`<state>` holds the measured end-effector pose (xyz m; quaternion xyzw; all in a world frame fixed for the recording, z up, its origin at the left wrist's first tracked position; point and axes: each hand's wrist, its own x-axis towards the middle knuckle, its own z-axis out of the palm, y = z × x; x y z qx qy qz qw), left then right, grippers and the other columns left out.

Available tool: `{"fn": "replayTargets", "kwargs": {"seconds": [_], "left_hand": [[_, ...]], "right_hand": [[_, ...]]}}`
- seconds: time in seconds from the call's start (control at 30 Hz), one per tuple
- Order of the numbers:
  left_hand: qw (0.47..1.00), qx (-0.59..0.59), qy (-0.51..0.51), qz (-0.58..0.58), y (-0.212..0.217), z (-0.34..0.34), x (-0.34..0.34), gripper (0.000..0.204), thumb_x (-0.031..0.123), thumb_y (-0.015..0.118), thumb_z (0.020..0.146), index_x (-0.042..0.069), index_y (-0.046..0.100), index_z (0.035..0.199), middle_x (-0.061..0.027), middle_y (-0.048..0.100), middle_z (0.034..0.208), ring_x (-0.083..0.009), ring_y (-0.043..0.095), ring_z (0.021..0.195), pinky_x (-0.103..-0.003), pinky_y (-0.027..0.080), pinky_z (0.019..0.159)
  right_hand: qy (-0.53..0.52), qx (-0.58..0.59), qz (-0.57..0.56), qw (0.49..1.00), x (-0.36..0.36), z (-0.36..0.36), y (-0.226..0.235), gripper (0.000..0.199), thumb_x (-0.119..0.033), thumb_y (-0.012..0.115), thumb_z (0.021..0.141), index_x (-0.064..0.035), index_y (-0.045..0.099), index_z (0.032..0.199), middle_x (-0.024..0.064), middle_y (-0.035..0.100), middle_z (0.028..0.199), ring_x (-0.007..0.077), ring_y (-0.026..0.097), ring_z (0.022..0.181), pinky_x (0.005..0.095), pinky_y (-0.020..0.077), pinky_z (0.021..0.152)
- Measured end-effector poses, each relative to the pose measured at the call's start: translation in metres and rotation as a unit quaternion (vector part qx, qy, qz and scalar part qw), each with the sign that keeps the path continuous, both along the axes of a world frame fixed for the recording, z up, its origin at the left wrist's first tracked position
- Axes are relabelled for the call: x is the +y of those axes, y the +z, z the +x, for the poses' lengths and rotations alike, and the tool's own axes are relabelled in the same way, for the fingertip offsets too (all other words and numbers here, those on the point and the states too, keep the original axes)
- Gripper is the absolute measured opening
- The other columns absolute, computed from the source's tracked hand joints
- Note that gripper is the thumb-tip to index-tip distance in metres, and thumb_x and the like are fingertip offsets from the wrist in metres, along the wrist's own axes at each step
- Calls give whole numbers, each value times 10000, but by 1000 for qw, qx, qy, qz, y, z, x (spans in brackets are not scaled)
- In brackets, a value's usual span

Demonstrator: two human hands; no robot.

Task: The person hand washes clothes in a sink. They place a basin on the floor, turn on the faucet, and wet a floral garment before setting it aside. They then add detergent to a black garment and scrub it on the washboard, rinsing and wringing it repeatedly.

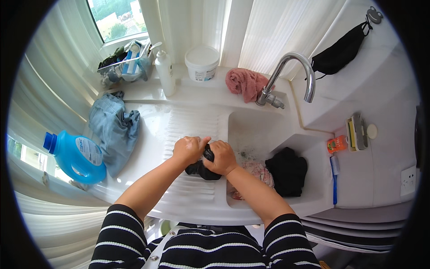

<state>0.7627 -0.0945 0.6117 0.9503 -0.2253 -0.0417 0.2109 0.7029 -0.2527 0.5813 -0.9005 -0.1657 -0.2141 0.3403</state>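
Observation:
Both my hands are closed on a wet black cloth [204,170] bunched over the ridged washboard [192,121] moulded into the white sink unit. My left hand [190,149] has foam on its back and grips the cloth's upper end. Close beside it, my right hand [221,158] holds the same cloth, thumb and fingers wrapped round it. To the right lies the basin [255,125], with suds, a pale patterned cloth [257,174] and another black garment [286,171] in it.
A blue detergent jug [80,157] and light-blue denim [114,127] lie at the left. Behind stand a pump bottle [165,74], a white tub [202,62] and a pink towel [245,84]. The curved tap [291,58] arches over the basin. A blue brush [334,179] hangs at the right.

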Motion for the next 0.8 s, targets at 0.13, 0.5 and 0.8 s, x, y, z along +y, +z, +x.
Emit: {"fn": "replayTargets", "kwargs": {"seconds": [0.13, 0.5, 0.8], "left_hand": [[771, 358, 168, -500, 3, 5, -28, 493, 483, 509, 976, 18, 647, 1057, -59, 614, 963, -134, 517, 820, -274, 428, 718], [980, -55, -120, 148, -32, -47, -91, 704, 527, 473, 936, 92, 370, 1480, -184, 214, 1573, -364, 158, 1465, -552, 122, 1166], [982, -62, -108, 140, -30, -49, -88, 648, 496, 507, 921, 99, 457, 1431, -176, 228, 1571, -358, 169, 1464, -564, 135, 1160]], "right_hand": [[-164, 32, 92, 982, -68, -3, -3, 300, -275, 690, 823, 1, 592, 886, 180, 612, 833, 409, 580, 847, 466, 469, 729], [-259, 408, -194, 854, -161, 5, -98, 814, -667, 482, 873, -211, 283, 1517, 161, 163, 1593, 398, 132, 1458, 674, 146, 1099], [-92, 383, -238, 888, -130, 24, -113, 743, -542, 563, 862, -190, 365, 1486, 199, 212, 1565, 400, 127, 1456, 676, 27, 1113]]}}
